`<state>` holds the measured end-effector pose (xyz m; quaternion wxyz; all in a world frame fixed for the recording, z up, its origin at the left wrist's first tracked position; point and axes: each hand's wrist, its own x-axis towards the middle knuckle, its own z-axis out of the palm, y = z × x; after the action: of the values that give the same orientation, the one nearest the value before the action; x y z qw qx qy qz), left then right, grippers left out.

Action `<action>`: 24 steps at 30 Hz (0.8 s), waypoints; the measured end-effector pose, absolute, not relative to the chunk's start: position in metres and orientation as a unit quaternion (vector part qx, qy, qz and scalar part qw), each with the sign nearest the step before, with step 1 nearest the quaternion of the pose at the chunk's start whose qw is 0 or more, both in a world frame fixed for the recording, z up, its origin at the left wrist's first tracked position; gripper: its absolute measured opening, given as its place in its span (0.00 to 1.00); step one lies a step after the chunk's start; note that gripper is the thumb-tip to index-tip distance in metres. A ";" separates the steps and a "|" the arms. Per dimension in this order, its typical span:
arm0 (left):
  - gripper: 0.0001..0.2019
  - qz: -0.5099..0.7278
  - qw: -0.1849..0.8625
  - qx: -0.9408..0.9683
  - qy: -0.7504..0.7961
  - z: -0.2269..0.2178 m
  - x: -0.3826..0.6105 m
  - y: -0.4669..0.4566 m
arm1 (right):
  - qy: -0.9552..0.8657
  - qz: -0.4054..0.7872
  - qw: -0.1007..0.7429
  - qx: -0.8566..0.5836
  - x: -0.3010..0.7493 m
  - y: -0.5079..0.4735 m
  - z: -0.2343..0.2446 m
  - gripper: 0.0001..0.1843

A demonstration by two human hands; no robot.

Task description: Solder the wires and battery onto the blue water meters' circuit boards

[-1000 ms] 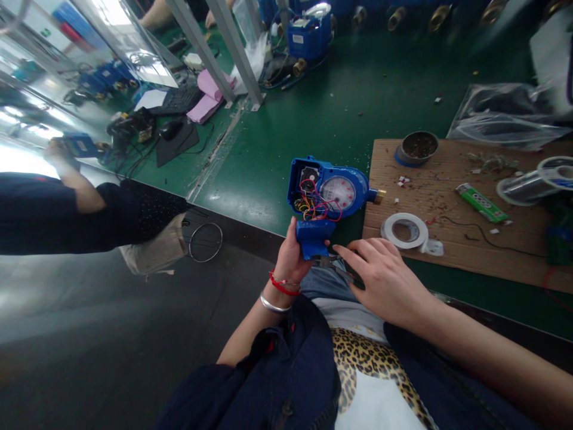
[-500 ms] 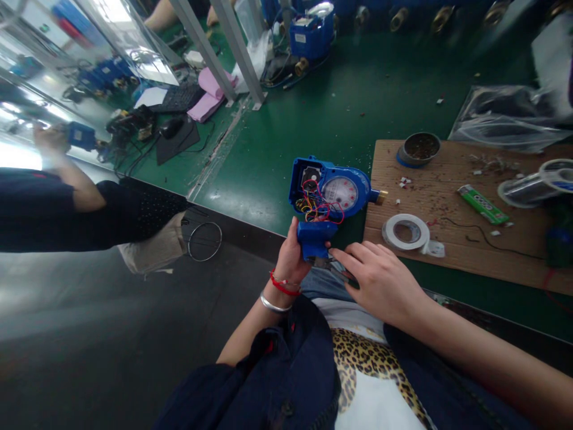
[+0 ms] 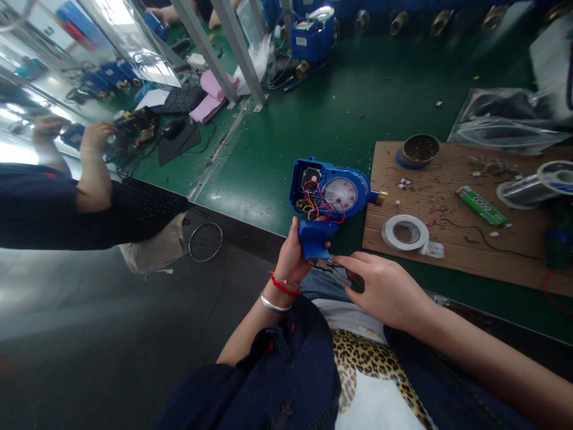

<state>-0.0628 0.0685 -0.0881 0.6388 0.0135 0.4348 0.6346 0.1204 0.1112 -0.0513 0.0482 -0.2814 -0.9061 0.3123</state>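
Observation:
My left hand (image 3: 292, 258) grips the lower end of a blue water meter (image 3: 329, 200) and holds it upright over the edge of the green bench. The meter's housing is open, with red, yellow and black wires (image 3: 319, 206) spilling over it beside a round dial, and a brass fitting sticks out on its right. My right hand (image 3: 385, 286) has its fingers curled round a small metal tool (image 3: 335, 270), which looks like pliers or cutters, lying on my lap just below the meter.
A wooden board (image 3: 461, 239) on the green bench (image 3: 313, 119) carries a roll of white tape (image 3: 405, 232), a metal tin (image 3: 418, 148), a green lighter (image 3: 481, 205) and a solder spool (image 3: 535, 184). A co-worker's arm (image 3: 92, 179) reaches at the left. More blue meters (image 3: 311, 36) stand at the back.
My right hand has closed from spread fingers onto the metal tool below the meter. The co-worker at the left has raised a second hand to the blue part.

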 end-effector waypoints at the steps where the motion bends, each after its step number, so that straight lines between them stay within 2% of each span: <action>1: 0.29 0.637 0.637 0.017 0.433 -0.088 -0.063 0.069 | -0.897 0.334 0.044 -0.287 0.120 0.112 -0.050 0.24; 6: 0.29 0.648 0.628 0.013 0.430 -0.088 -0.062 0.069 | -0.867 0.389 0.047 -0.306 0.121 0.115 -0.046 0.21; 14: 0.29 0.656 0.627 0.017 0.420 -0.094 -0.062 0.068 | -0.939 0.218 0.065 -0.257 0.123 0.116 -0.054 0.29; 24: 0.23 0.678 0.598 -0.035 0.425 -0.091 -0.060 0.071 | -0.954 0.166 0.057 -0.242 0.115 0.115 -0.050 0.31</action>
<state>-0.0596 0.0711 -0.0911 0.5983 -0.0352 0.4254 0.6781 0.1155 0.1148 -0.0498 0.0566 -0.2424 -0.9542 0.1658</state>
